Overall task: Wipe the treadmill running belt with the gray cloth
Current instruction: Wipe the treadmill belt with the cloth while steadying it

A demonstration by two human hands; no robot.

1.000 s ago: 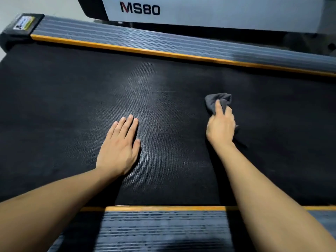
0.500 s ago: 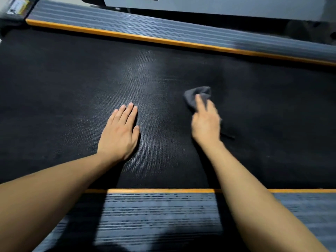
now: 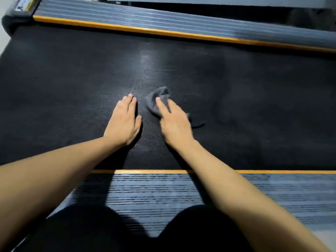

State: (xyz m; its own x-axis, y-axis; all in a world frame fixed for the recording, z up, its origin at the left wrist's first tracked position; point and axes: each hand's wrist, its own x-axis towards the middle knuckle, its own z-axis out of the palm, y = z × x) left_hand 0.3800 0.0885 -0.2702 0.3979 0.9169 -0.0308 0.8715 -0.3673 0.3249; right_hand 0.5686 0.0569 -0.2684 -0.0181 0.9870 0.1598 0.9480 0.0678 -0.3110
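The black textured running belt [image 3: 245, 91] fills the middle of the head view. A small crumpled gray cloth [image 3: 157, 100] lies on it near the centre, and my right hand [image 3: 174, 122] presses down on it, fingers stretched over the cloth. A tail of the cloth sticks out to the right of that hand. My left hand [image 3: 124, 122] rests flat on the belt just left of the cloth, fingers together, holding nothing. A narrow strip of belt separates the two hands.
Ribbed gray side rails with orange edging border the belt: the far rail [image 3: 181, 26] at the top and the near rail [image 3: 163, 193] below my arms. My dark-clothed knees [image 3: 94, 231] show at the bottom. A labelled end cap [image 3: 23, 5] sits top left.
My right hand has slid the cloth leftward across the belt until it is next to my left hand. The view has tilted down, so the treadmill housing is out of frame.
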